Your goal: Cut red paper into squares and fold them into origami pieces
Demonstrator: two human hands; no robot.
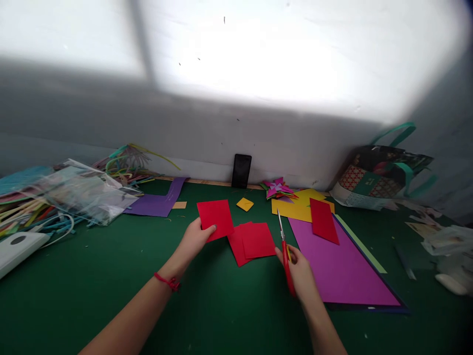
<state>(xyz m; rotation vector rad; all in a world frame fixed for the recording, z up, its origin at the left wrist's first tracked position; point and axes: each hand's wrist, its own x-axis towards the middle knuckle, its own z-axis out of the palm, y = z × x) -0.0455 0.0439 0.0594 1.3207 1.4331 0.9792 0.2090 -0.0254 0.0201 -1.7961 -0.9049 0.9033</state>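
Between thumb and fingers, my left hand (pixel 194 237) grips a red paper square (pixel 218 217), lifted a little off the green table. My right hand (pixel 298 270) is closed around a pair of scissors (pixel 284 249) with red and yellow handles, the blades pointing away from me. Some more red paper squares (pixel 259 240) lie overlapping on the table between both hands, and the right fingertips are close to their right edge. A small yellow paper piece (pixel 245 204) lies beyond them.
Purple sheets (pixel 354 273) with a red strip (pixel 323 220) and yellow paper (pixel 295 207) are at right, near a folded paper star (pixel 278 188). A phone (pixel 241 170) leans on the wall. A bag (pixel 373 177) stands back right. Pipe cleaners (pixel 127 162) and plastic (pixel 88 190) fill the left.
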